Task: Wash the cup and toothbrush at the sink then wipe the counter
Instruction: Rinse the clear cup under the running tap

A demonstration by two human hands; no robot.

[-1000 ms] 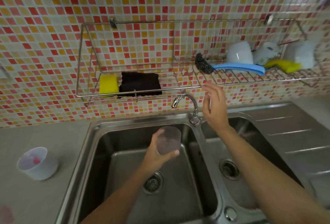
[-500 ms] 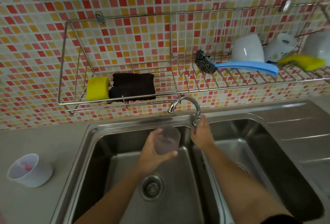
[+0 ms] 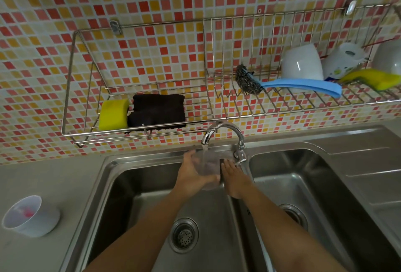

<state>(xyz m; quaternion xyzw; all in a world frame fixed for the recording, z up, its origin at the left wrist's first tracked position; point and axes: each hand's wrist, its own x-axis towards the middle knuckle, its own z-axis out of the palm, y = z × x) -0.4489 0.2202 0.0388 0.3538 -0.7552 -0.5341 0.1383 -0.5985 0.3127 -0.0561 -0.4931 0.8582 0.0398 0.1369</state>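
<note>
Left hand (image 3: pixel 192 173) wrapped around translucent cup (image 3: pixel 208 166), fingers clamped on its left wall, holding it under running faucet (image 3: pixel 224 134) over left basin of sink (image 3: pixel 138 185). Right hand (image 3: pixel 233 179) touching cup's right side at 3 o'clock, fingers together and flat; grip vs. plain contact: cannot tell. Second cup (image 3: pixel 30 215) lying on counter (image 3: pixel 54 176) at 9 o'clock of sink, something pink inside, too blurred to identify; yellow sponge (image 3: pixel 113 114) and dark cloth (image 3: pixel 158 110) in wall rack (image 3: pixel 71 98) at 11 o'clock of faucet.

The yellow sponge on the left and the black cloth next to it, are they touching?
Touching. The head view shows the yellow sponge pressed against the black cloth in the wire rack, no gap between them.
</note>
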